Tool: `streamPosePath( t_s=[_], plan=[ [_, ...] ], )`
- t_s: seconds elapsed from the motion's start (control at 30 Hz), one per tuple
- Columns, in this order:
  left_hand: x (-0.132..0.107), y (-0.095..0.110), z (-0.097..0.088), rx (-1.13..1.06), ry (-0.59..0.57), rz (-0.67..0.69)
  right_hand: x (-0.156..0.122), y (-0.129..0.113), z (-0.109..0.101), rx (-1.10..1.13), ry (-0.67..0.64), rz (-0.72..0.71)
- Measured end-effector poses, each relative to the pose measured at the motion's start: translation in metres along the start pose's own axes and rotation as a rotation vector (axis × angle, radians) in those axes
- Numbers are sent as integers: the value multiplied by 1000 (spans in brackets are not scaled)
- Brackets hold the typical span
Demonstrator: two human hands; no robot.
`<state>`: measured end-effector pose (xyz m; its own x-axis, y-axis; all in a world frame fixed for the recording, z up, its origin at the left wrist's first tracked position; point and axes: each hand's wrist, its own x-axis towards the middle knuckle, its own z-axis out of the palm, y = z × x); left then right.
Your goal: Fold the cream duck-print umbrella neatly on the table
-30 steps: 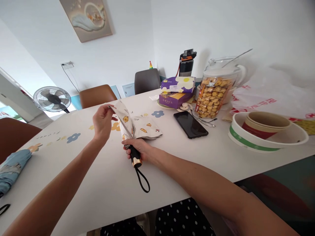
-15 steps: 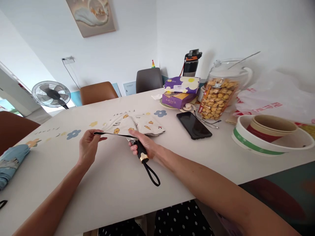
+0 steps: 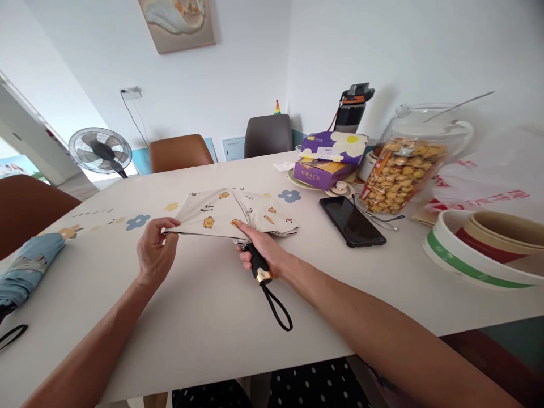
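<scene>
A cream folding umbrella (image 3: 212,212) with small yellow duck prints lies collapsed, its loose panels spread to both sides over the table. My right hand (image 3: 261,249) is wrapped around the top of its black handle, the thumb pressing on the fabric. A gold band and a black wrist loop (image 3: 278,309) stick out below that hand. My left hand (image 3: 157,246) pinches the left corner of one panel between thumb and fingers, pulling it out fairly flat. Part of the handle and the ribs are hidden by my right hand and the cloth.
On the white table (image 3: 204,340) lie a folded blue umbrella (image 3: 32,269) at left and a black phone (image 3: 352,221) to the right. Beyond are a purple box (image 3: 323,173), a tissue pack (image 3: 334,147), a snack jar (image 3: 402,175), a bottle (image 3: 351,113) and paper tubs (image 3: 471,255).
The left panel now lies flatter, with more of its printed outer face showing and its dark underside no longer visible. My left hand still pinches its corner. The view has shifted left.
</scene>
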<state>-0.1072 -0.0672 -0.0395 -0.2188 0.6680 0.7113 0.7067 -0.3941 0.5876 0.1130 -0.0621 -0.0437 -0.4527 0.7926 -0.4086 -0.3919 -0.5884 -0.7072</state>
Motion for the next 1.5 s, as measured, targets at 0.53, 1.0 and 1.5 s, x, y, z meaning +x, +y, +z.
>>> streamPosePath(
  t_s=[0.53, 1.0, 1.5],
  plan=[
    [3, -54, 9, 312, -571, 18, 6, -7, -4, -182, 256, -63],
    [-4, 20, 81, -116, -535, 133, 2, -1, 6, -289, 303, -98],
    [11, 59, 100, -1048, -444, -904, -6, 8, 12, -458, 189, -101]
  ],
)
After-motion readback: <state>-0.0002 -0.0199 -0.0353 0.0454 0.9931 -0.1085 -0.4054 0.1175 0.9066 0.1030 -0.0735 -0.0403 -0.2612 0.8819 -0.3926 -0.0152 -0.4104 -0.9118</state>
